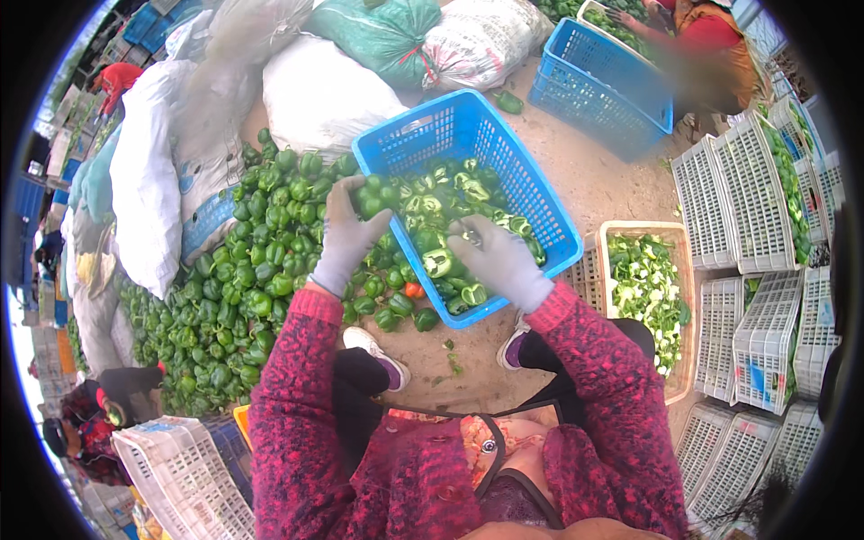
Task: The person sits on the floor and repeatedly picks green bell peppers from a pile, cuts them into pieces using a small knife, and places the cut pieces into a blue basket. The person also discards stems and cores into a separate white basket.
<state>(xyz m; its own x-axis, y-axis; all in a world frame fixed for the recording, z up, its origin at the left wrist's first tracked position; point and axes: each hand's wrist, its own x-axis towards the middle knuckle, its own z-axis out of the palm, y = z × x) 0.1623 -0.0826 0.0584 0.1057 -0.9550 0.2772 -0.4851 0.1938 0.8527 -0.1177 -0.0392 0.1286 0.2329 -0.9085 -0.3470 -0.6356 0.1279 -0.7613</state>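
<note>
My gloved left hand (354,229) grips a green pepper (378,193) at the left rim of a blue crate (553,207). Inside the crate are cut green pepper pieces (477,187), many showing pale insides. My gloved right hand (495,256) is over these pieces with curled fingers; what they hold, if anything, I cannot make out. A large heap of whole green peppers (252,279) lies left of the crate, with a red-orange pepper (414,290) near it.
Sacks (319,94) line the back and left. A second blue crate (594,94) stands behind; a tan crate (679,306) of trimmings is right. Pale crates (706,207) are stacked rightward, more (189,463) at lower left. Co-workers (697,45) are upper right and far left.
</note>
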